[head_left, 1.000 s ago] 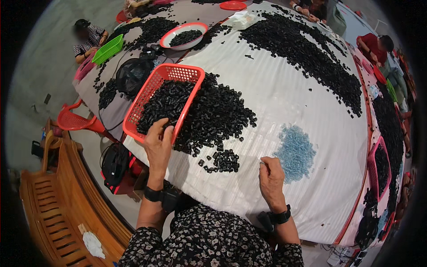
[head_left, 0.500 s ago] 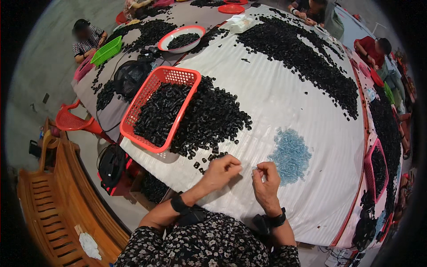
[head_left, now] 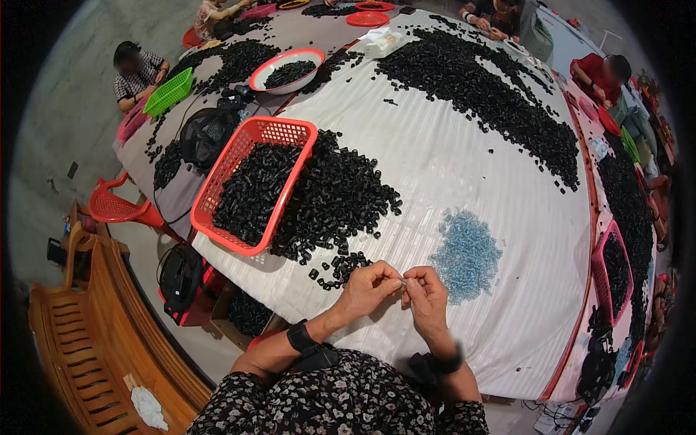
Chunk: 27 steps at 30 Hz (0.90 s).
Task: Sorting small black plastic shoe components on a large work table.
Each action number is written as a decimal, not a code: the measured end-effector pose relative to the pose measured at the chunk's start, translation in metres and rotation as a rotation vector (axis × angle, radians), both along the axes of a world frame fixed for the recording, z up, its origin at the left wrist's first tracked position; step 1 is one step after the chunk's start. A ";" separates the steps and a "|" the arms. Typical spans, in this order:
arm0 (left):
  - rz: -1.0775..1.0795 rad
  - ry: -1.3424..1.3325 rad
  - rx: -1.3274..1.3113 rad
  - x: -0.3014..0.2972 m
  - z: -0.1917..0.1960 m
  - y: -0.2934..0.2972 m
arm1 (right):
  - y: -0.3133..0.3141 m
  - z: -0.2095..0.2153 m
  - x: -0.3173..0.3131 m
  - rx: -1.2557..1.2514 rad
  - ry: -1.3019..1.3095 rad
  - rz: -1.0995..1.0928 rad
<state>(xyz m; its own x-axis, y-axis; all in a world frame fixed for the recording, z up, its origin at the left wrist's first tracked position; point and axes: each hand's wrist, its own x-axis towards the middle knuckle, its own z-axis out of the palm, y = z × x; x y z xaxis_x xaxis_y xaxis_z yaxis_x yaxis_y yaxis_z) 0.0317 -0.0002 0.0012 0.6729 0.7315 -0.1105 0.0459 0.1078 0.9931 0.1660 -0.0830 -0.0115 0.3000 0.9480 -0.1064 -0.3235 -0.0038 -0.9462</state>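
Observation:
My left hand (head_left: 368,291) and my right hand (head_left: 428,299) meet fingertip to fingertip above the white cloth, both pinched closed. A tiny pale glint shows where the fingertips join, too small to name. Just right of my right hand lies a heap of small, shiny pale-blue pieces (head_left: 466,257). Beyond my left hand spreads a pile of small black plastic parts (head_left: 337,192), with a few stragglers close to the knuckles. A red-orange plastic basket (head_left: 267,243), partly filled with the same black parts, stands against that pile's left side.
A long band of black parts (head_left: 478,94) crosses the far cloth. Farther off stand a red-rimmed white basin (head_left: 317,56), a green basket (head_left: 168,92) and a black fan (head_left: 206,134). A pink basket (head_left: 599,275) is at right. Several people work around the table; a wooden bench (head_left: 94,326) is at left.
My hands, apart before, have come together at the fingertips. The left hand moved slightly right and the right hand slightly left. The view has shifted a little.

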 end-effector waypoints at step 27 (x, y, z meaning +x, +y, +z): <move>-0.025 0.164 0.128 0.004 -0.001 -0.006 | 0.001 -0.001 0.009 0.031 0.072 -0.028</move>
<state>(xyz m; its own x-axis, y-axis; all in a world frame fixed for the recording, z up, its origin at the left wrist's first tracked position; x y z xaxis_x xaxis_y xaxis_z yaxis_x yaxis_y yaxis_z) 0.0352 -0.0059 -0.0003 0.6715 0.7300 -0.1274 0.2091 -0.0217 0.9777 0.1746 -0.0816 -0.0122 0.3188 0.9426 -0.0994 -0.3905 0.0350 -0.9199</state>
